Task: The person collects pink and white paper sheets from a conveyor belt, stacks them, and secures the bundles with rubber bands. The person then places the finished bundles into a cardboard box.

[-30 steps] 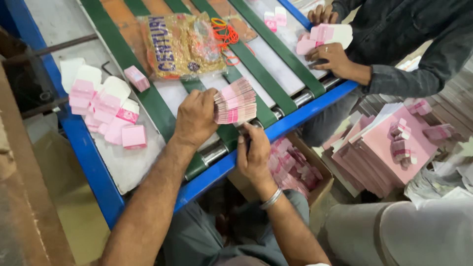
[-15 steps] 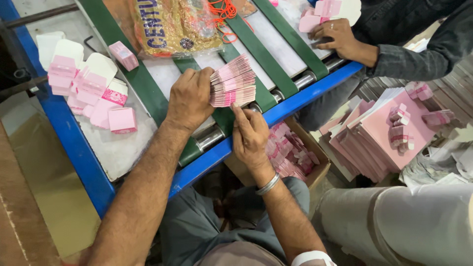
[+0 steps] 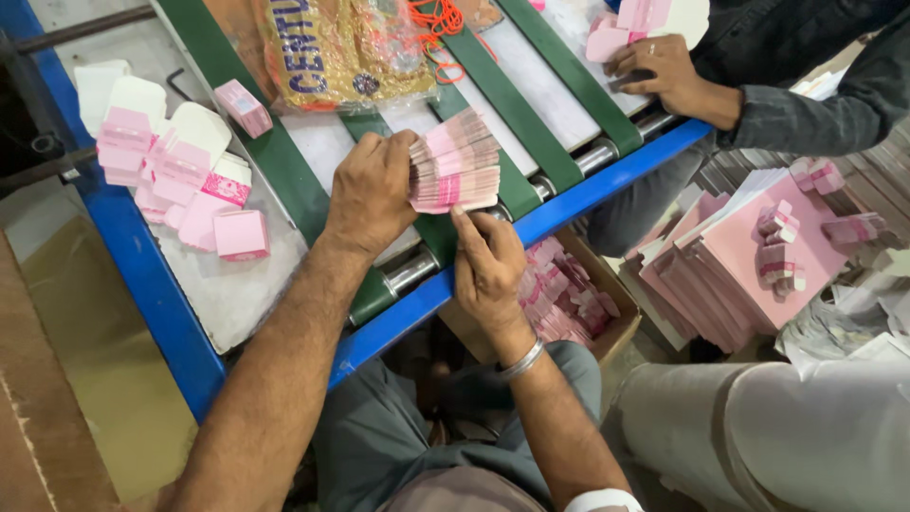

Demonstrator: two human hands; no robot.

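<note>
Centrally, left hand [image 3: 372,190] fingers clamped on fanned stack of pink card flats [image 3: 455,162], right hand [image 3: 487,263] fingers pinching its lower edge.

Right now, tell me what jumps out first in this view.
At the centre, the left hand grips a fanned stack of pink flat cartons over the green belts, with the right hand touching its lower edge. Loose pink cartons lie to the left; another person's hand works at the top right.

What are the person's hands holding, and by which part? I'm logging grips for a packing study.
The left hand grips a fanned stack of flat pink cartons by its left end; the right hand touches its lower edge with its fingers.
</note>
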